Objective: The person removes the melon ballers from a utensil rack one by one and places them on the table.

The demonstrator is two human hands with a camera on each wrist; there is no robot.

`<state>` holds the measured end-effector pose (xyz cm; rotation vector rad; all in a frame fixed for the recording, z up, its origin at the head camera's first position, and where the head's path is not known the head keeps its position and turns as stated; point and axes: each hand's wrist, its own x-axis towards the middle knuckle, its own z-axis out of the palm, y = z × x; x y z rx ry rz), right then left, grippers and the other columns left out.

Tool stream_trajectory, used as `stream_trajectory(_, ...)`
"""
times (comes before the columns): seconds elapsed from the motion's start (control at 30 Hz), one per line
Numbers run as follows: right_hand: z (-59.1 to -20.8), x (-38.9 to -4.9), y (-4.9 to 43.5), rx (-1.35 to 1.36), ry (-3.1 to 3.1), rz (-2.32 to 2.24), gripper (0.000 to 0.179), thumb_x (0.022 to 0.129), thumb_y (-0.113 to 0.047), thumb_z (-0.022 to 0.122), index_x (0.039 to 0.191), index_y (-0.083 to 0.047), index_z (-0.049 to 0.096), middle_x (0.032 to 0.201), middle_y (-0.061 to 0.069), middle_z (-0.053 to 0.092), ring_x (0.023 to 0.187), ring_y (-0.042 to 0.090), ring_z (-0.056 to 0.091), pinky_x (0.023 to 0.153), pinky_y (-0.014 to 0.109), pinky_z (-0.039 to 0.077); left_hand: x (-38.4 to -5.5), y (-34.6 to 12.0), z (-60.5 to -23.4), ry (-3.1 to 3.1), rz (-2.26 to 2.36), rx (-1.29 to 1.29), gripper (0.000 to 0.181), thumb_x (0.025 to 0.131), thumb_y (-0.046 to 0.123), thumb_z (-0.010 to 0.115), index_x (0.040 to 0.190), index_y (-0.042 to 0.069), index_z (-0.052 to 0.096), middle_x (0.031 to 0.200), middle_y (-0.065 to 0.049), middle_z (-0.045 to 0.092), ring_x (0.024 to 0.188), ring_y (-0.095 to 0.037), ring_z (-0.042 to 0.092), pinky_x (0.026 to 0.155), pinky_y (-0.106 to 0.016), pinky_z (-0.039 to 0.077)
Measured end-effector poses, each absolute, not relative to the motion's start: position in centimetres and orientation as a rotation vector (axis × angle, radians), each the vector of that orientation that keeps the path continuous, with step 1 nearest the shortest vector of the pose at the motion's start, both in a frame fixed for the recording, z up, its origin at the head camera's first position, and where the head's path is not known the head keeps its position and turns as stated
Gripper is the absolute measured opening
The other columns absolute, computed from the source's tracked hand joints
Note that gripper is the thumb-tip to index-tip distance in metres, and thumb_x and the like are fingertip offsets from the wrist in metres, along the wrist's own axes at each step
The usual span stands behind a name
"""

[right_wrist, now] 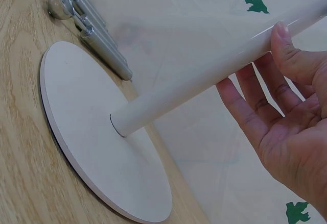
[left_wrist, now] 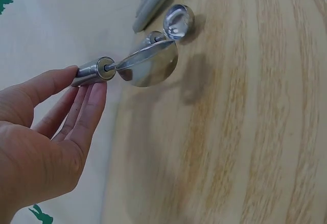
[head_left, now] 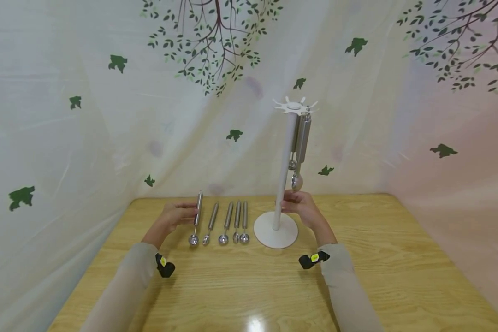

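Observation:
Between thumb and fingertips, my left hand [head_left: 176, 216] pinches the thick handle of a shiny metal scoop [left_wrist: 148, 68]. Its round bowl points toward me, and in the left wrist view it casts a shadow on the wood. Several similar metal scoops [head_left: 228, 219] lie in a row to its right, handles pointing away. A white stand [head_left: 285, 170] with a round base [right_wrist: 87, 127] stands right of the row. My right hand [right_wrist: 296, 117] holds its post, thumb on one side and fingers on the other. More metal scoops [head_left: 302, 143] hang from the hooks at its top.
Everything stands on a light wooden table [head_left: 240, 286]. Close behind its back edge hangs a pale cloth backdrop [head_left: 191, 115] printed with branches and green shapes. The stand's hooked top [head_left: 294, 107] rises well above both hands.

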<state>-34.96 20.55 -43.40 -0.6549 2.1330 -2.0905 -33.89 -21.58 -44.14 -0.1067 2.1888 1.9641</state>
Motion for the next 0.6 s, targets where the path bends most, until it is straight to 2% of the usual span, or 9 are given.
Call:
stream_trajectory(0.2, -43.8, -35.4, 20.7, -0.653, 2.140, -2.086, 0.037, 0.098, 0.002, 0.063, 0.128, 0.021, 0.053, 0.100, -0.011, 0.074, 0.095, 0.008, 0.072, 0.089, 0.035, 0.063, -34.3, -21.4, -44.8, 2.194, 1.935, -0.144, 0.047, 0.095, 0.005, 0.070, 0.137, -0.010, 0.055, 0.098, 0.001, 0.075, 0.089, -0.013, 0.072, 0.086, -0.031, 0.064)
stream_trajectory(0.43, -43.9, -35.4, 20.7, -0.639, 2.162, -2.075, 0.036, 0.097, 0.001, 0.064, 0.127, 0.019, 0.055, 0.104, -0.004, 0.075, 0.094, 0.009, 0.072, 0.090, 0.038, 0.063, -34.7, -20.8, -45.6, 2.165, 1.931, -0.184, 0.048, 0.095, 0.004, 0.069, 0.138, -0.011, 0.053, 0.106, -0.008, 0.077, 0.088, -0.013, 0.072, 0.088, -0.033, 0.063)
stream_trajectory(0.6, -44.0, -35.4, 20.8, -0.649, 2.176, -2.069, 0.035, 0.098, -0.001, 0.064, 0.127, 0.018, 0.056, 0.103, -0.005, 0.075, 0.095, 0.009, 0.072, 0.090, 0.038, 0.063, -34.9, -20.2, -46.2, 2.171, 1.922, -0.171, 0.046, 0.096, 0.001, 0.068, 0.137, -0.014, 0.053, 0.102, -0.012, 0.076, 0.084, -0.013, 0.072, 0.082, -0.031, 0.065)
